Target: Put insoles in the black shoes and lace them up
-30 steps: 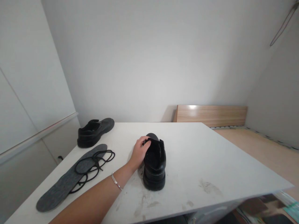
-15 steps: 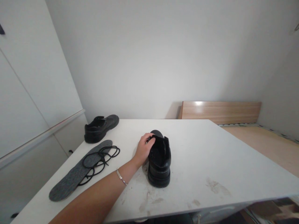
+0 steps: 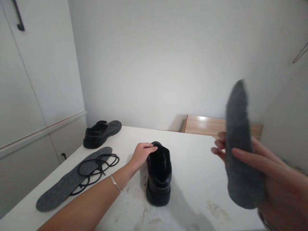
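Observation:
A black shoe [image 3: 158, 175] stands heel toward me in the middle of the white table [image 3: 192, 166]. My left hand [image 3: 141, 153] grips its left side near the tongue, fingers curled over the opening. My right hand [image 3: 264, 179], close to the camera at the right, holds a grey felt insole [image 3: 239, 144] upright, thumb across its front and fingers behind. A second grey insole [image 3: 62, 186] lies flat at the left with a black shoelace [image 3: 98, 165] coiled on it. Another black shoe [image 3: 101, 132] sits at the far left corner.
White cabinet doors [image 3: 36, 80] run along the left edge of the table. A wooden board [image 3: 204, 125] stands behind the table against the wall. Dirt smudges [image 3: 214, 207] mark the near part of the tabletop.
My right hand has come into view from the right holding a grey insole upright. My left hand stays on the shoe; the camera has shifted a little.

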The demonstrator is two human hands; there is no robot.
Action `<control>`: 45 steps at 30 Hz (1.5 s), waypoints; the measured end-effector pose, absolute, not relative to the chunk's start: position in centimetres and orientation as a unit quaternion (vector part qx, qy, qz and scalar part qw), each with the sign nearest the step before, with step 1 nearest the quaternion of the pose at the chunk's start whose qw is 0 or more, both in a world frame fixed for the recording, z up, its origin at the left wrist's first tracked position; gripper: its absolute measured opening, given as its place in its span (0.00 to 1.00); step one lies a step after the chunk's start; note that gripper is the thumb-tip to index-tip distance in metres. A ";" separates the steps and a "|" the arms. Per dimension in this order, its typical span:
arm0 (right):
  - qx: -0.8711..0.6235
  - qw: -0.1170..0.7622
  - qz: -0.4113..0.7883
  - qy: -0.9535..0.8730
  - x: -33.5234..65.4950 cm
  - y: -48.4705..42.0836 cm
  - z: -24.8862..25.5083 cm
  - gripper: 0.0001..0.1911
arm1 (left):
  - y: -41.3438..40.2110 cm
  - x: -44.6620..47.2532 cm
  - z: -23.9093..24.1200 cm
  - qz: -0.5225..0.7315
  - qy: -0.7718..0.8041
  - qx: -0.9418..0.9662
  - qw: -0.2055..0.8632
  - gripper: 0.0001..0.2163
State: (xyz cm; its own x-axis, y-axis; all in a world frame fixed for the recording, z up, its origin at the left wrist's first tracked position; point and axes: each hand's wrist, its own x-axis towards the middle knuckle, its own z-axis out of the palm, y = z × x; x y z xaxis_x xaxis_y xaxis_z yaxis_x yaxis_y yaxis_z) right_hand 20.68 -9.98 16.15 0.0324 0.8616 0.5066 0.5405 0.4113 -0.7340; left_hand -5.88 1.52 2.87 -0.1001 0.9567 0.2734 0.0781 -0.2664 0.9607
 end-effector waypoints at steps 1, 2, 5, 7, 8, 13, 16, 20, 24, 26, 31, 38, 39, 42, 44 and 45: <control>-0.509 0.493 0.218 -0.671 20.1 -9.1 16.8 0.17 | 1.6 -6.1 2.9 0.573 0.474 0.545 0.388 0.09; -0.502 0.477 0.279 -0.665 19.5 -8.2 17.1 0.16 | 1.7 -6.3 2.9 0.574 0.478 0.538 0.391 0.09; -0.498 0.375 0.374 -0.686 18.6 -6.0 17.0 0.14 | 1.9 -6.4 2.6 0.588 0.486 0.523 0.380 0.12; -0.497 0.288 0.364 -0.733 18.4 -5.0 16.4 0.14 | 1.9 -6.3 2.2 0.602 0.489 0.516 0.363 0.14; -0.496 0.240 0.354 -0.756 18.4 -4.7 16.2 0.13 | 1.9 -6.2 2.0 0.609 0.490 0.514 0.353 0.14; -0.503 0.009 0.209 -0.839 16.7 -4.8 17.9 0.04 | 1.6 -5.7 1.7 0.631 0.498 0.505 0.314 0.16; -0.479 -0.115 0.116 -0.863 14.6 -5.2 20.4 0.08 | 1.4 -5.7 1.8 0.632 0.506 0.502 0.304 0.17; -0.464 -0.241 0.082 -0.849 11.6 -4.6 21.8 0.12 | 1.5 -5.7 1.7 0.628 0.511 0.504 0.300 0.17; -0.453 -0.309 0.078 -0.833 8.6 -3.5 20.6 0.14 | 1.6 -5.7 1.5 0.630 0.511 0.502 0.300 0.17; -0.449 -0.308 0.046 -0.837 7.2 -3.3 19.7 0.14 | 1.7 -5.7 1.4 0.632 0.507 0.504 0.299 0.17; -0.437 -0.320 -0.021 -0.840 4.7 -3.6 17.7 0.22 | 1.8 -5.8 1.1 0.636 0.497 0.507 0.301 0.18; -0.388 -0.398 -0.029 -0.831 4.3 -3.3 17.7 0.31 | 1.8 -5.8 1.0 0.633 0.494 0.512 0.306 0.17; -0.391 -0.399 -0.024 -0.829 4.5 -3.2 17.9 0.32 | 1.8 -5.8 1.0 0.632 0.493 0.512 0.307 0.17; -0.406 -0.403 -0.019 -0.820 4.9 -3.4 18.5 0.39 | 1.7 -5.8 1.0 0.633 0.494 0.511 0.306 0.17; -0.417 -0.388 -0.047 -0.821 5.2 -4.1 18.7 0.46 | 1.8 -5.8 0.9 0.635 0.493 0.511 0.304 0.17; -0.418 -0.377 -0.071 -0.823 5.2 -4.5 18.7 0.48 | 1.8 -5.8 0.9 0.636 0.493 0.511 0.303 0.17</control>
State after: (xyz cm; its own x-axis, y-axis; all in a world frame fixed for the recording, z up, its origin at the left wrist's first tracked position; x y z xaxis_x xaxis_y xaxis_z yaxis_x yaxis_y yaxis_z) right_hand 5.22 -4.53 18.70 -0.3658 0.7427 -0.5608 0.6351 0.6397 0.4330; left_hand -5.82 1.79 0.91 -0.2932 0.8891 0.3515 0.1186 -0.3311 0.9361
